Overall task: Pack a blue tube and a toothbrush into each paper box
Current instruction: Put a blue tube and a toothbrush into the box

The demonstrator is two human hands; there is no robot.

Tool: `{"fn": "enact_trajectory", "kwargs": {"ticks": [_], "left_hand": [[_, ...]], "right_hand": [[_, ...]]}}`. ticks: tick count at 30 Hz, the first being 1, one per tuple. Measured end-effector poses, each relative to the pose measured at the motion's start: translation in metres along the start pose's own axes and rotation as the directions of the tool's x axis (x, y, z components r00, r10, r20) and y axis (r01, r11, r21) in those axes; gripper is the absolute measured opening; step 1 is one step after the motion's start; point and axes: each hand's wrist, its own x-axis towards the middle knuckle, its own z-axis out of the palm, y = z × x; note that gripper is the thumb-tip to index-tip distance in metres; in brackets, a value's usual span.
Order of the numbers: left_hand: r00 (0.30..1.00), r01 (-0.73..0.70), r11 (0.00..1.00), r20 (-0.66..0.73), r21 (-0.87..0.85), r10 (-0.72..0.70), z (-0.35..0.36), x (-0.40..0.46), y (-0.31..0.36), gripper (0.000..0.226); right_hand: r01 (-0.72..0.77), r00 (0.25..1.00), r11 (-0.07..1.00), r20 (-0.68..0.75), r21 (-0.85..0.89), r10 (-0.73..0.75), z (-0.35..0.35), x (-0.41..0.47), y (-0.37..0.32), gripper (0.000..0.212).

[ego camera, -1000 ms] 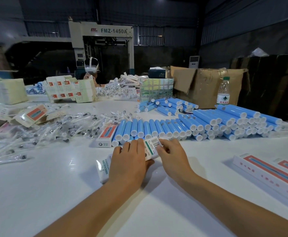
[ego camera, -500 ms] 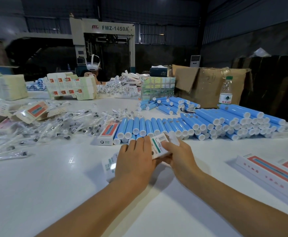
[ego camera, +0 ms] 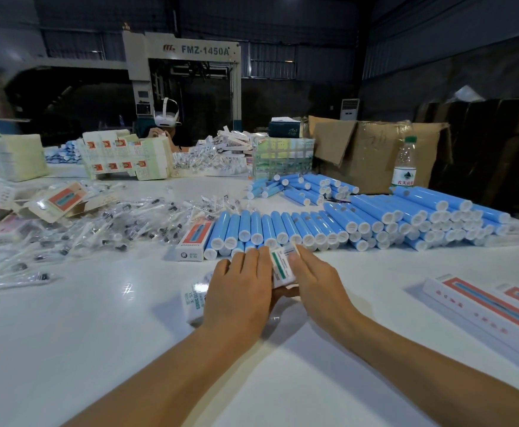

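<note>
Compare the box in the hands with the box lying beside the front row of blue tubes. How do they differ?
The held box is gripped by the left hand and right hand; the lying box is untouched. The held box shows a green-striped white side; the lying box shows a red panel on top. Both are long, narrow paper cartons.

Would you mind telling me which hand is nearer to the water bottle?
Right. The right hand lies on the bottle's side of the paper box, well short of the water bottle at the table's far right; the left hand is further left.
</note>
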Motion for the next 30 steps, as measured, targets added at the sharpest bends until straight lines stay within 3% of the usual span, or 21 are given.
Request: {"fn": "enact_trajectory", "kwargs": {"ticks": [2,4,9,15,21,24,30], "left_hand": [[0.999,0.002,1.0,-0.036,-0.019,-0.003,0.003,-0.001,-0.005,0.075],[0.998,0.042,0.998,-0.047,-0.036,-0.043,0.0,-0.003,-0.006,0.073],[0.994,0.007,1.0,-0.105,-0.025,-0.01,-0.004,-0.001,-0.008,0.07],[0.999,0.025,0.998,-0.023,-0.06,-0.027,-0.007,-0.002,-0.008,0.073],[0.991,-0.045,0.999,-0.129,0.0,0.045,-0.003,0.001,-0.006,0.07],[0.995,-0.027,1.0,-0.092,-0.002,0.026,-0.004,0.001,-0.006,0.068],[0.993,-0.078,0.997,-0.088,0.023,0.079,-0.002,0.001,-0.004,0.071]], "right_hand": [[-0.135,0.991,0.961,0.038,0.241,0.13,-0.004,0.003,-0.006,0.031],[-0.188,0.982,0.926,0.06,0.327,0.178,-0.008,0.006,-0.009,0.033],[-0.172,0.985,0.907,0.076,0.384,0.155,-0.012,0.01,-0.006,0.03],[-0.165,0.986,0.912,0.066,0.375,0.151,-0.014,0.011,-0.005,0.031],[-0.099,0.995,0.966,0.033,0.239,0.094,-0.015,0.009,-0.003,0.033],[-0.096,0.995,0.975,0.019,0.201,0.094,-0.013,0.008,-0.003,0.032],[0.074,0.99,0.96,-0.093,-0.269,-0.103,-0.016,0.009,-0.003,0.033]]}}
